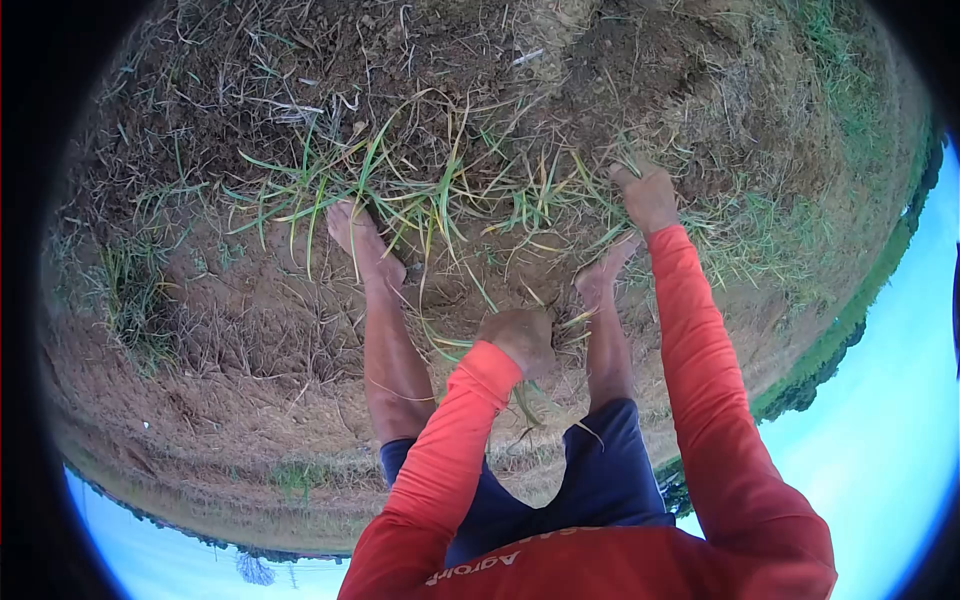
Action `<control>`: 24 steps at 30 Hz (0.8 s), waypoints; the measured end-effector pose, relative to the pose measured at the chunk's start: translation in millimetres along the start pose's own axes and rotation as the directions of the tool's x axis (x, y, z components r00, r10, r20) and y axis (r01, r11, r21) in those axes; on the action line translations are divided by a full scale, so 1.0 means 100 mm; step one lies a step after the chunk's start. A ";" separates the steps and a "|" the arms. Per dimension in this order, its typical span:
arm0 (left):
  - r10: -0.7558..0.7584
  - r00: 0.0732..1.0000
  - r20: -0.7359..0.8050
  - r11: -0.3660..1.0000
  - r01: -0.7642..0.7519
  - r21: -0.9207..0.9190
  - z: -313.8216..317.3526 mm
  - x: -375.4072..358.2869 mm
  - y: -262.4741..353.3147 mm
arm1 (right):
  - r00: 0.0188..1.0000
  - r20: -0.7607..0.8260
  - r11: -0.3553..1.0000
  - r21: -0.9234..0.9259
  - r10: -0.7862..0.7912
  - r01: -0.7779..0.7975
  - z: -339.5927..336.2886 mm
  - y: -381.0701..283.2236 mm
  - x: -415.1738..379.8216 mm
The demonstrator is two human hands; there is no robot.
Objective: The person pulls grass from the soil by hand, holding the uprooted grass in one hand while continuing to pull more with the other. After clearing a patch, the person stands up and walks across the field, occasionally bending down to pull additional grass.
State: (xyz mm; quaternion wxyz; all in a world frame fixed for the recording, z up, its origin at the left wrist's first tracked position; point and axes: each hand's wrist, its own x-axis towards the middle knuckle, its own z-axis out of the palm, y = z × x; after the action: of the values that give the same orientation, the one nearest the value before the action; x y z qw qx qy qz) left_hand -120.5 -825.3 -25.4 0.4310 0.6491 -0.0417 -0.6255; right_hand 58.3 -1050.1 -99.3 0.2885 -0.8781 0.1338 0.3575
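My left hand [517,340] is closed around a bunch of long, narrow grass-like leaves [527,402], held above the ground between my shins. Leaf ends stick out on both sides of the fist. Farther forward, my right hand [650,200] reaches down at the right end of a row of grass-like plants [440,205], its fingers closed on some leaves. The leaves are green with yellowing tips, and they sprawl over the soil ahead of my feet. My fingers hide where the right hand's leaves meet the ground.
My bare left foot [357,235] and right foot [605,265] stand on brown soil right behind the row. Dry straw [290,105] litters the soil ahead. A grass tuft [140,290] grows at the left, and more green grass [765,235] lies to the right.
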 end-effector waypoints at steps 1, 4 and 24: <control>0.012 0.995 -0.095 1.000 -0.012 -0.003 -0.07 0.00 -0.03 | 0.998 -0.014 0.998 -0.015 -0.067 0.067 -0.03 -0.30 0.07; -0.093 0.945 -0.313 0.974 0.022 -0.223 -0.19 -0.20 -0.04 | 0.979 0.166 0.892 0.414 0.119 -0.179 -0.52 -0.70 -0.72; 0.206 0.677 -0.706 -0.303 -0.642 -0.704 -0.65 -2.48 1.90 | 0.741 0.169 0.758 0.210 -0.650 0.618 -2.00 -3.08 -3.29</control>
State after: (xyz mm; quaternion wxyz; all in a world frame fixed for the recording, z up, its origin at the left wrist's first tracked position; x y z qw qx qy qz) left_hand -26.4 -763.8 273.0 0.9498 0.1412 0.2484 -0.1277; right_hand 71.1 -915.0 374.6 0.4673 -0.8006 -0.1834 0.3272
